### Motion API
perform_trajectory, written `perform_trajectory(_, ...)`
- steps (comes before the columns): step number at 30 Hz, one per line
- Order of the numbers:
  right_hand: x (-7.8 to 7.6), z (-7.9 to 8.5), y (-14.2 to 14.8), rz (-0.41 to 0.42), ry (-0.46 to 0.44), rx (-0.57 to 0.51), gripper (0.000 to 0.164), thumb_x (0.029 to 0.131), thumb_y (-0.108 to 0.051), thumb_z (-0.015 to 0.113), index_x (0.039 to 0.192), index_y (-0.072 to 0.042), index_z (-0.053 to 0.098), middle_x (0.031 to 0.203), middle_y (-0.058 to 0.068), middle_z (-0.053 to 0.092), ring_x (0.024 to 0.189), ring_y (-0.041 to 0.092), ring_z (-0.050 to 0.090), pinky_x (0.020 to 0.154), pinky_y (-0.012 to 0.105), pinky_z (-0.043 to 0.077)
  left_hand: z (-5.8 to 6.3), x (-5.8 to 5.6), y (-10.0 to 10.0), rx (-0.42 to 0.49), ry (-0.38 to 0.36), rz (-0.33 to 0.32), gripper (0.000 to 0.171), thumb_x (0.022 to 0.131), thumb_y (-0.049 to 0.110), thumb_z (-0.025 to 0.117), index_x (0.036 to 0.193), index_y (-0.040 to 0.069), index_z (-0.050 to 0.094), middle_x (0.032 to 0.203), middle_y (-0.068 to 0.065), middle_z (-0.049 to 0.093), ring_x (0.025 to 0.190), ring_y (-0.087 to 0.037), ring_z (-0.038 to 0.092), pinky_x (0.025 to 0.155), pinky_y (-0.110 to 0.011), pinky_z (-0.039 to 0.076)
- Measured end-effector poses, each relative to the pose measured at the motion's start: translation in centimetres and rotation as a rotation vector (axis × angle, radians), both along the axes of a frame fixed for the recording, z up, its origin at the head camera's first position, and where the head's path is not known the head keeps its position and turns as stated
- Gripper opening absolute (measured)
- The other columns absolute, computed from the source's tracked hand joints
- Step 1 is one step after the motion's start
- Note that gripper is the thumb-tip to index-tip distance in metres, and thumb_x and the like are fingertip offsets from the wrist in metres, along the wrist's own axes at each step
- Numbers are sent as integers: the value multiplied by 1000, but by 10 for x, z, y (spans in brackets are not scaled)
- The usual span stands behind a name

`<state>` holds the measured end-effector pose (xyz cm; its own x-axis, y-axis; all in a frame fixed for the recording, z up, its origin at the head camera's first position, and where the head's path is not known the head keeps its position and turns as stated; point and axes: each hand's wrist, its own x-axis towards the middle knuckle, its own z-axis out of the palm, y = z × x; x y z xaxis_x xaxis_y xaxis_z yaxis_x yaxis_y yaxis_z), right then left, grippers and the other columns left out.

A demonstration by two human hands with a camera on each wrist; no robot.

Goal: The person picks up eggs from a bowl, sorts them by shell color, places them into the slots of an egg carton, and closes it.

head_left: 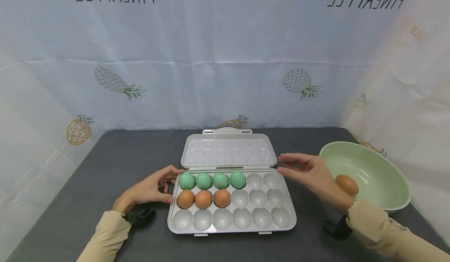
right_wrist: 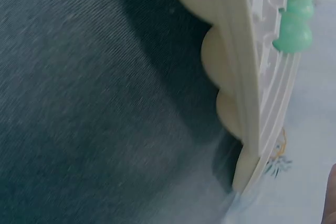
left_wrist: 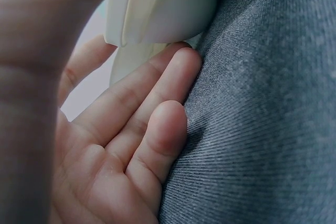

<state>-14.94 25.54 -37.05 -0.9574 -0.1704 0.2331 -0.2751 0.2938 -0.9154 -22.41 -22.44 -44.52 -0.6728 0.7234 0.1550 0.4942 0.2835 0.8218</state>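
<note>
A white egg tray (head_left: 232, 230) lies with its lid (head_left: 228, 152) folded back. Several green eggs (head_left: 221, 180) sit in the back row, from the left end; 3 brown eggs (head_left: 204, 199) sit at the left of the middle row. My left hand (head_left: 151, 186) rests against the tray's left edge, index finger at the back corner and thumb farther forward; the left wrist view shows loosely bent fingers (left_wrist: 168, 77) by its underside. Beside the back right corner, my right hand (head_left: 313, 176) holds nothing, fingers extended. Only a sliver of that hand shows in the right wrist view.
A light green bowl (head_left: 372, 172) stands at the right, behind my right forearm, with one brown egg (head_left: 347, 184) inside. Dark grey cloth (head_left: 147, 152) covers the table. A pineapple-print curtain (head_left: 211, 90) hangs behind and along the sides.
</note>
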Motion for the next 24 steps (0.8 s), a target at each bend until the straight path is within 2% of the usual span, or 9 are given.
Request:
perform_trajectory(5, 1, 2, 13, -31, -6, -29, 42, 90, -5, 77, 129, 5, 65, 113, -19, 75, 106, -2, 72, 91, 18, 55, 1, 1, 1, 11, -8, -9, 72, 84, 37, 85, 139, 6, 51, 133, -25, 63, 104, -2, 62, 68, -25, 51)
perform_trajectory(10, 6, 12, 29, -94, 21, 47, 40, 93, -11, 75, 132, -4, 66, 116, -18, 74, 112, -4, 67, 92, 13, 51, 1, 1, 3, 22, -14, -18, 70, 85, 35, 85, 138, 5, 51, 134, -26, 62, 106, -2, 63, 68, -26, 51)
perform_trajectory(12, 8, 14, 38, -121, 40, 70, 40, 94, -10, 74, 133, -4, 66, 117, -18, 74, 114, -6, 65, 93, 11, 49, 1, 1, 2, 23, -13, -19, 70, 85, 34, 85, 138, 5, 51, 135, -25, 62, 106, -1, 63, 68, -26, 51)
perform_trajectory(13, 8, 15, 43, -135, 35, 59, 40, 94, -10, 74, 133, -4, 66, 116, -18, 75, 115, -7, 64, 83, 9, 49, 1, 1, 2, 24, -13, -20, 70, 85, 34, 85, 138, 6, 50, 135, -24, 62, 107, -1, 63, 68, -26, 51)
perform_trajectory(15, 9, 15, 57, -139, 45, 45, 39, 95, -6, 72, 133, -3, 65, 117, -17, 75, 116, -8, 63, 83, 8, 48, 1, 0, 2, 26, -12, -23, 69, 85, 33, 85, 139, 6, 50, 136, -23, 62, 108, -1, 63, 68, -26, 51)
perform_trajectory(17, 11, 13, 72, -121, 39, 6, 38, 97, -3, 68, 135, -3, 64, 119, -15, 75, 116, -8, 63, 83, 8, 48, 1, 0, 2, 29, -12, -29, 69, 85, 32, 85, 139, 5, 50, 136, -22, 62, 108, -1, 63, 68, -26, 51)
perform_trajectory(19, 11, 10, 87, -103, 30, -77, 38, 98, 2, 64, 136, -2, 63, 121, -13, 75, 115, -6, 65, 84, 9, 49, 1, -1, 2, 28, -15, -29, 69, 85, 31, 85, 139, 6, 50, 136, -17, 63, 107, -1, 63, 68, -26, 51)
perform_trajectory(20, 11, 8, 94, -93, 34, -107, 39, 98, 4, 63, 136, -2, 63, 122, -12, 75, 114, -4, 66, 94, 10, 48, 1, -1, 1, 28, -13, -29, 69, 85, 31, 85, 139, 6, 50, 136, -14, 64, 107, -2, 62, 68, -26, 51)
perform_trajectory(24, 12, 0, 119, -71, 23, -235, 41, 98, 10, 59, 137, -3, 64, 121, -10, 76, 111, -1, 69, 93, 12, 50, 0, -1, 0, 28, -22, -23, 68, 85, 30, 85, 139, 8, 50, 136, -3, 65, 105, -2, 63, 68, -26, 51)
